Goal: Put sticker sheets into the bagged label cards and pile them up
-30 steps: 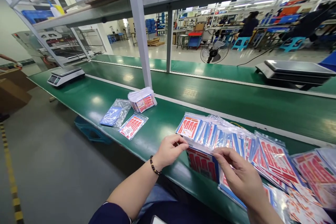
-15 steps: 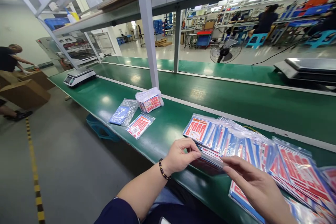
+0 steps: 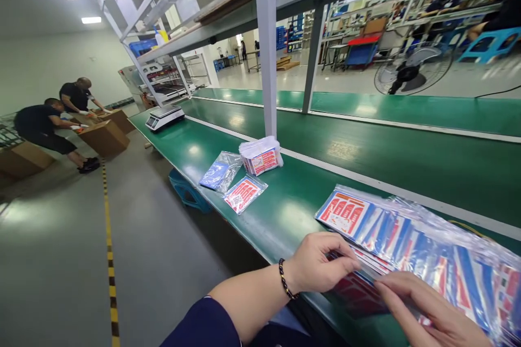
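My left hand point(image 3: 323, 263), with a beaded bracelet at the wrist, pinches one end of the top edge of a clear zip bag point(image 3: 358, 293). At the other end of that edge are the closed thumb and fingers of my right hand point(image 3: 431, 309). Something red shows through the bag, which hangs tilted over the bench's near edge. Just beyond my hands lies a long overlapping row of bagged red, white and blue printed cards point(image 3: 419, 244). Further left are a single bagged card point(image 3: 245, 193), a bag with a blue item point(image 3: 215, 173) and a thick stack of bagged cards point(image 3: 260, 156).
A green bench point(image 3: 293, 227) runs away to the left, with a scale point(image 3: 165, 117) at its far part. A white post point(image 3: 266, 49) rises behind the stack. Beyond stands a fan point(image 3: 411, 73). Two co-workers bend over cardboard boxes point(image 3: 103, 136); a blue stool point(image 3: 189, 192) sits underneath.
The view has swung left, so everything sits further right and the second co-worker shows more fully. Both hands keep their pinch on the zip bag, at nearly the same spacing.
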Demonstrator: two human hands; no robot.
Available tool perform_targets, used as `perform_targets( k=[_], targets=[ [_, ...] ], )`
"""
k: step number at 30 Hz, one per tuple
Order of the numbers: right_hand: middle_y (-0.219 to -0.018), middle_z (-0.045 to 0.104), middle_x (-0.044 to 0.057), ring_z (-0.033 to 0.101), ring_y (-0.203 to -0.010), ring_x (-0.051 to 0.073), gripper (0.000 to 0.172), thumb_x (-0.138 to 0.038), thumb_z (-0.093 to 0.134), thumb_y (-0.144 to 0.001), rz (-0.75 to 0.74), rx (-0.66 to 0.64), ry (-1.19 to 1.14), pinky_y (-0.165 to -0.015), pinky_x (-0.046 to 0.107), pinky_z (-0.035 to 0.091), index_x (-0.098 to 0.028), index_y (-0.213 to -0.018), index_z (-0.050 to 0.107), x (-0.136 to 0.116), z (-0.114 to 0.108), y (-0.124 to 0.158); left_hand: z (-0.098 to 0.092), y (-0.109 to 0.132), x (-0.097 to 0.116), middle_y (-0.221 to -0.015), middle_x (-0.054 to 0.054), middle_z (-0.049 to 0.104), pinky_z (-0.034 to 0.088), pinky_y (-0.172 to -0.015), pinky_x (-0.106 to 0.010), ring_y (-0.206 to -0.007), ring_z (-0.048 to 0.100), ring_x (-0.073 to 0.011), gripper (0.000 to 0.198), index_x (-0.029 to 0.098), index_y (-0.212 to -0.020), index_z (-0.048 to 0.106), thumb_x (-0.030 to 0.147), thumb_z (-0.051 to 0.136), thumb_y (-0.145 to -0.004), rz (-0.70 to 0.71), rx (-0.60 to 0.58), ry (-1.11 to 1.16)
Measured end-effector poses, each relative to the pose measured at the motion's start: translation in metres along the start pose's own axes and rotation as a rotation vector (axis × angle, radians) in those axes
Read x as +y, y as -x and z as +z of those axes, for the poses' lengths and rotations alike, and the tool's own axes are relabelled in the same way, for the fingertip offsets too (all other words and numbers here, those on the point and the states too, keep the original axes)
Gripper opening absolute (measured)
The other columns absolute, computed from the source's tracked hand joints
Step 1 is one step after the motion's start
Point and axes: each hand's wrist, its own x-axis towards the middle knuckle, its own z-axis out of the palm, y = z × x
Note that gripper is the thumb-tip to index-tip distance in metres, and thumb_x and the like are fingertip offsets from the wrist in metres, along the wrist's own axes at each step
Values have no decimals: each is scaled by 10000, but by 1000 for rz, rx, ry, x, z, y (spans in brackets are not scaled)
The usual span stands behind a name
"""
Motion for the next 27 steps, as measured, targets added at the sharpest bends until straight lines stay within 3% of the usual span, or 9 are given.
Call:
perform_targets(
  k=[4,9,13,17,20,24,27],
  targets=[
    [-822,551,34,555,-725,90,91,-258,468,-858,17,37,-45,-626,137,453,-173,-885,488,-3,3,-2,-3,1,0,-733,-87,583,404,-620,-186,-653,506,-89,177,47,-777,603,217,622,-732,-109,-3,79],
    [-838,575,18,576,-730,83,151,-317,498,-847,55,34,-31,-636,116,459,-183,-917,516,-4,3,-2,-9,2,2,-684,-83,568,389,-605,-200,-637,491,-93,161,53,-685,580,195,581,-762,0,30,11],
    [-790,564,9,564,-693,75,122,-298,509,-845,84,34,-58,-607,123,456,-182,-881,509,-13,0,-6,-7,3,3,-675,-60,544,376,-602,-191,-633,473,-81,130,60,-700,557,170,561,-769,-36,36,-13],
    [-749,515,10,518,-690,72,37,-181,467,-858,130,46,-160,-609,155,430,-168,-823,468,-17,2,-5,-6,2,4,-705,-65,562,391,-617,-192,-659,495,-88,155,62,-717,572,209,590,-762,-121,-28,32],
    [-783,517,8,510,-719,75,14,-182,476,-856,189,4,-192,-642,171,421,-170,-848,477,-16,5,-1,-7,2,7,-694,-63,559,388,-614,-192,-652,494,-86,139,61,-704,572,187,583,-762,-98,-51,-7],
    [-815,523,19,497,-738,96,57,-218,503,-842,279,-59,-261,-654,208,406,-168,-868,503,-20,7,1,-5,6,12,-692,-49,536,378,-623,-201,-654,477,-83,114,71,-707,553,164,563,-772,-57,-66,-92],
    [-727,490,21,459,-675,96,116,-172,439,-861,314,-8,-323,-615,227,363,-147,-759,489,-27,8,0,-3,9,13,-715,-47,538,379,-633,-203,-674,483,-88,130,82,-728,564,198,563,-788,-114,-128,-86]
  ],
)
